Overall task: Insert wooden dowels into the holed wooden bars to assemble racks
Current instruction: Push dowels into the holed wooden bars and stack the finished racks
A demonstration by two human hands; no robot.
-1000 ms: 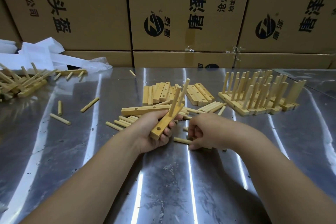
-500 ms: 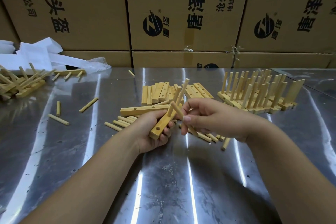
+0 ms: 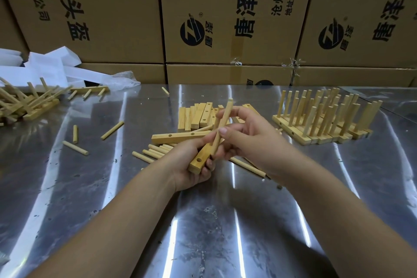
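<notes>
**Head view: dowel meeting bar**

I see the steel table (image 3: 67,187) with finished racks (image 3: 325,124) parked right, spare bars (image 3: 194,115) stacked centre within reach. Left hand (image 3: 181,165) wraps the bar (image 3: 195,166), tilted so holes face me. Right hand (image 3: 252,140) pinches the dowel (image 3: 228,107), lower end at a hole. Pale smooth wood; nearest hole empty.

Single head view — looks forward-down, close over hands (image 3: 216,142), boxes (image 3: 225,13) behind.
</notes>
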